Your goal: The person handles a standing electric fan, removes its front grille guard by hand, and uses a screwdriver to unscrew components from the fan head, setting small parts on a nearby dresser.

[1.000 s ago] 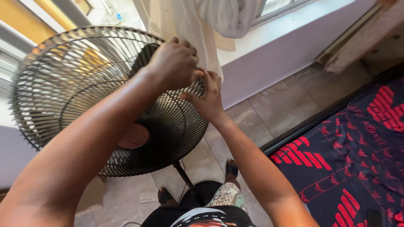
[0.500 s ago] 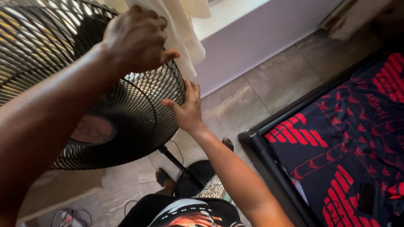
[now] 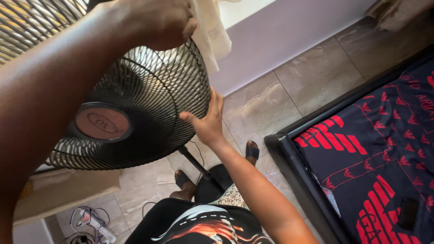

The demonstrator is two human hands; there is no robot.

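A black wire fan guard (image 3: 149, 104) with a round hub cap (image 3: 101, 122) fills the upper left of the head view, tilted toward me on its stand pole (image 3: 196, 165). My left hand (image 3: 158, 20) is curled over the guard's top rim, with my forearm crossing in front of the grille. My right hand (image 3: 208, 122) lies flat against the guard's right edge, fingers straight and pointing up, thumb spread toward the grille. It holds nothing.
A cream curtain (image 3: 212, 36) hangs just behind the fan against a lilac wall (image 3: 280, 31). A black-framed bed (image 3: 294, 167) with a dark blue, red-patterned cover and a dark phone (image 3: 408, 213) stands at the right. A power strip (image 3: 92, 221) with cables lies bottom left. My sandalled feet (image 3: 252, 151) stand on tiles.
The two hands, together at the guard's upper right rim, have parted. My left stayed at the top. My right slid down the right edge and opened flat. The view dropped closer.
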